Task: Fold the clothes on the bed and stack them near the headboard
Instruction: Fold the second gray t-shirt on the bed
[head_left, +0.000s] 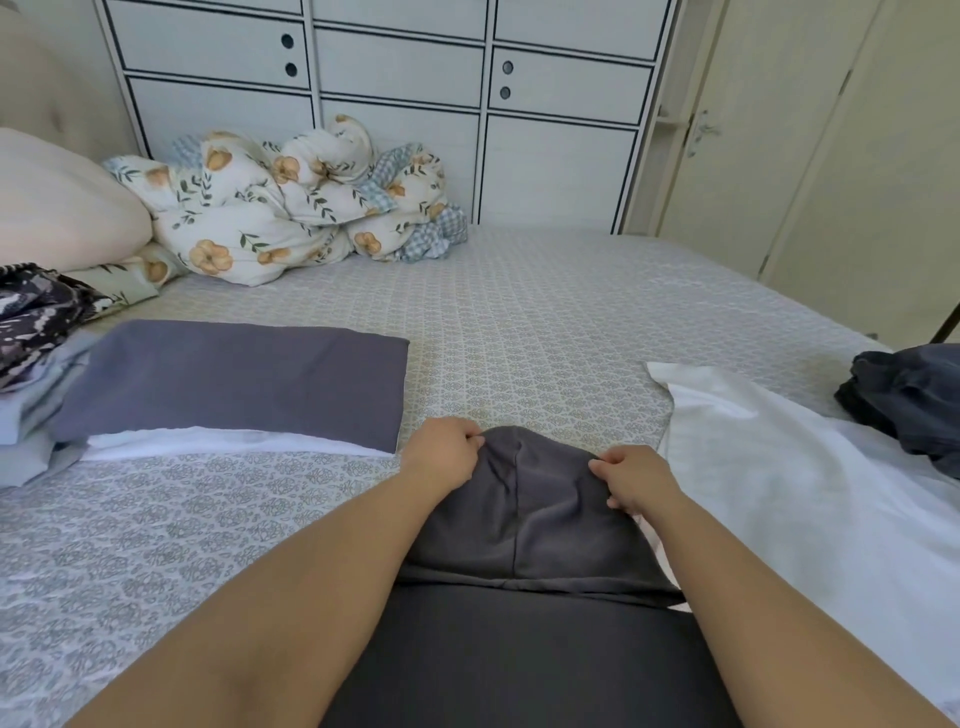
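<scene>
The dark grey garment (524, 499) is lying at the near edge of the bed (519, 322), draped toward the person, with its far edge bunched up between both hands. The left hand (441, 454) is pinching the cloth at the left of that bunched edge, fingers curled round a fold; the right hand (631, 480) is pinching the right side in the same way. Both are gripping, neither is lying flat.

What could go wrong from here, as I judge it: the cloth is gathered, not spread, so a fold started now is likely to trap creases and come out lopsided. The two grips are sitting at slightly uneven heights, which could skew the fold line. The white garment (779, 467) is lying just beside the right hand, and a wide sweep could drag it along or muddle the two pieces.

Toward the left edge of the bed a folded blue-grey garment (234, 379) is resting over a white layer, beside a small stack of pale blue clothes (31, 415) topped with a black-and-white patterned piece (36, 312). At the right edge a dark navy heap (904, 400) is waiting unfolded. The patterned sheet is covering the bed; a floral duvet (280, 202) is bundled at the far edge beside a cream pillow (57, 202), with white drawers (395, 78) and a cream door (753, 130) behind.
</scene>
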